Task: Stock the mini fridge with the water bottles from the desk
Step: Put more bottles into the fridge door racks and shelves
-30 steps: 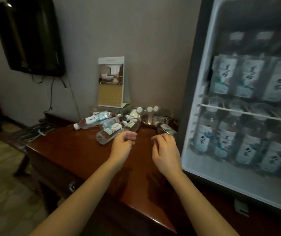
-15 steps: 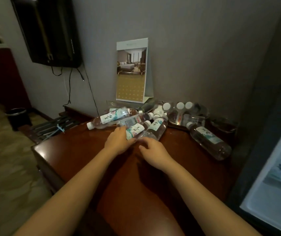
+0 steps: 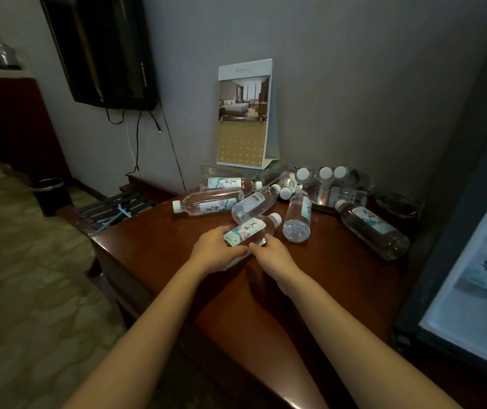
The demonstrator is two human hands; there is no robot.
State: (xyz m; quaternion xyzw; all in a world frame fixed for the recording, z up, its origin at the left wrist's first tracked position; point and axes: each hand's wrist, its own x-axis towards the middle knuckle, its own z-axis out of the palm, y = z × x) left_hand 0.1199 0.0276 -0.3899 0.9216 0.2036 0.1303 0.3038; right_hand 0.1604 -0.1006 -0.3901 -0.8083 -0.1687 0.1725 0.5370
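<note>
Head view: nearest bottle [image 3: 246,232] lies flat on the desk [image 3: 339,278] in front of the pile [image 3: 296,215], long axis running near-left to far-right, cap away from the person. Left hand [image 3: 214,253] grips its base end, fingers curled round. Right hand [image 3: 271,255] touches its near flank; closure cannot be told. Mini fridge [image 3: 469,290] stands to the right, so the right hand is judged nearer for the carry

Only 2 arms of the person are shown. The left forearm [image 3: 147,320] and the right forearm [image 3: 339,314] are uncovered along all that is seen of them, down to the lower edge. The left hand [image 3: 217,253] and the right hand [image 3: 271,256] are bare too. The fingernails are too dimly lit to be made out.
</note>
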